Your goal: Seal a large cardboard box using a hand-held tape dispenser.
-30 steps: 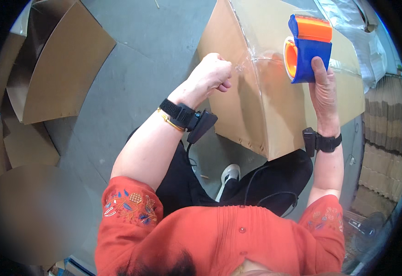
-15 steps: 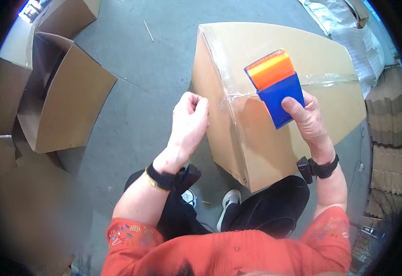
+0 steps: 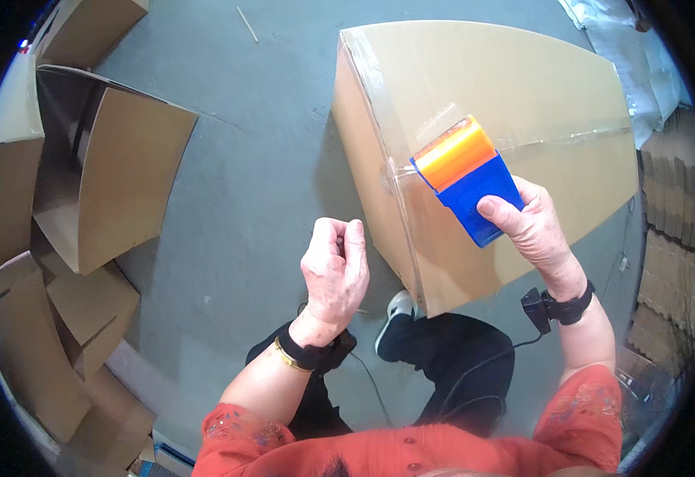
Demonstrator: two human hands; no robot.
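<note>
Head view: our right hand clasps the tape gun on the box at two o'clock; left hand is clenched, empty. We judge the gun light, stiff, best held by its blue body.

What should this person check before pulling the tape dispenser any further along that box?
1. Right hand firmly grips the blue and orange tape dispenser: ok.
2. Dispenser rests on top of the closed cardboard box, near its edge: ok.
3. Clear tape follows the top seam: ok.
4. Left hand steadies the box: not ok; it is fisted beside the box, off it.
5. Tape end is stuck down on the box side: cannot tell.
6. Open cartons on the floor are well apart from the box: ok.
</note>
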